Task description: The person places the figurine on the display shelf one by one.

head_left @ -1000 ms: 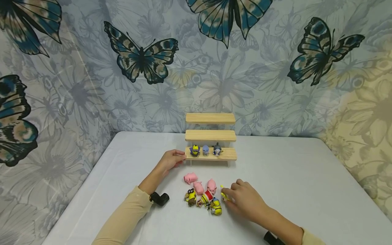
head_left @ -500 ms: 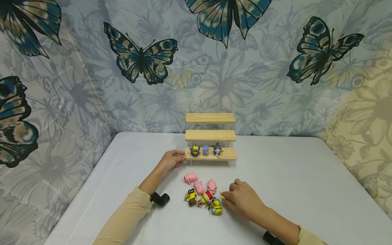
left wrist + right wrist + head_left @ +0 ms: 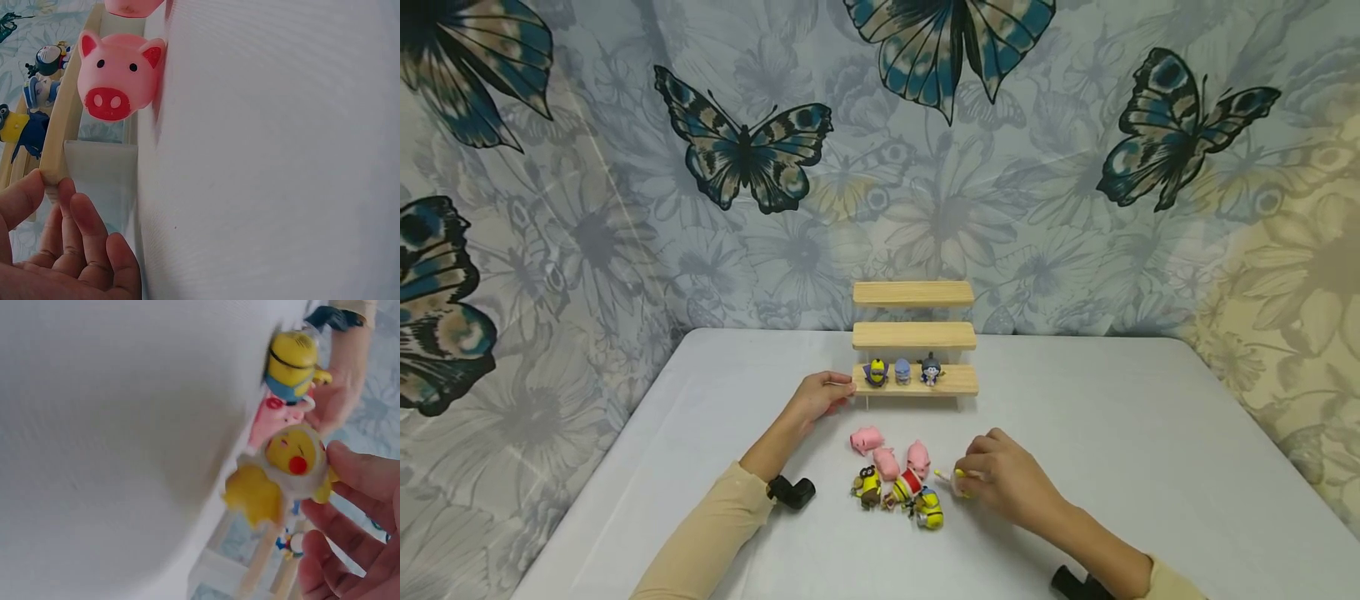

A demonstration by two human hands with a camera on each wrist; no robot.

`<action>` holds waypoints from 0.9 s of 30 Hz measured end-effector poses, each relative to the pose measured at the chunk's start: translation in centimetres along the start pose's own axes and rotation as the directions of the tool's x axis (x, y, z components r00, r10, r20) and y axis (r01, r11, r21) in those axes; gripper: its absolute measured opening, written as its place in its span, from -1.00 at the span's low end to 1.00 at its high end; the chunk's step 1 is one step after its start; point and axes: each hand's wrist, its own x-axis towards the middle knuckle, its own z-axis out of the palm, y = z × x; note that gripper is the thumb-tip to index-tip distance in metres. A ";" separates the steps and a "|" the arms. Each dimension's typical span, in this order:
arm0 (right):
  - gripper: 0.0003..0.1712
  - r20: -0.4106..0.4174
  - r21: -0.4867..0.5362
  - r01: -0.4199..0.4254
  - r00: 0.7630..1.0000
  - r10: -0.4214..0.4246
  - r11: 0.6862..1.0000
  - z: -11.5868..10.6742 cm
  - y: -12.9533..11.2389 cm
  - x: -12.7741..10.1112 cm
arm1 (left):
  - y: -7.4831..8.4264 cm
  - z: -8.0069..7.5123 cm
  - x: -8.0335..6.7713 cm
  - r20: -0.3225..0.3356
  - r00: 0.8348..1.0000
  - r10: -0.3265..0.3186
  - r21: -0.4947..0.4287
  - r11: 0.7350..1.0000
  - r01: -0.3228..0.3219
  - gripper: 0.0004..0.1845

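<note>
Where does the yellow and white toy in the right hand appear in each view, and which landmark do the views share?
Head view: the toy is right of centre, lower half, partly hidden by the right hand.
Left wrist view: not in it.
Right wrist view: right of centre, about mid-height.
Shared landmark: the wooden shelf, seen at the left in the left wrist view and bottom in the right.

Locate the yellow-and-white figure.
In the head view, the yellow-and-white figure is pinched in the right hand, just right of the rightmost pink pig and the yellow-and-blue figure.
</note>
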 end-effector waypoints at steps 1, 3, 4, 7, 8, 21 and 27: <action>-0.89 -0.004 0.026 -0.018 1.000 0.018 0.999 -0.1 0.1 0.0 | 0.0 0.0 0.0 0.002 1.000 -0.001 -0.003 1.000 0.001 -0.69; -0.88 -0.022 0.074 -0.047 0.999 0.049 0.996 -0.5 0.4 0.2 | -0.1 0.0 0.0 0.002 1.000 -0.003 -0.012 1.000 0.003 -0.70; -0.88 -0.029 0.091 -0.058 0.998 0.061 0.994 -0.7 0.5 0.3 | -0.1 0.0 0.1 0.000 1.000 0.000 -0.015 1.000 0.000 -0.70; -0.87 -0.046 0.129 -0.093 0.994 0.099 0.987 -1.3 0.9 0.7 | 0.0 -0.1 0.1 -0.006 1.000 0.007 -0.020 1.000 -0.007 -0.70; -0.87 -0.051 0.137 -0.102 0.993 0.110 0.985 -1.5 1.0 0.8 | 0.1 -0.1 0.1 -0.008 1.000 0.008 -0.018 1.000 -0.008 -0.70; -0.91 -0.110 0.221 -0.174 0.973 0.202 0.960 -4.5 3.6 2.8 | 0.0 -0.1 0.0 -0.001 1.000 0.000 -0.015 1.000 0.000 -0.69; -0.93 -0.103 0.295 -0.238 0.955 0.278 0.925 -5.5 4.7 3.7 | -0.2 0.0 0.2 -0.005 1.000 0.010 -0.011 1.000 -0.010 -0.71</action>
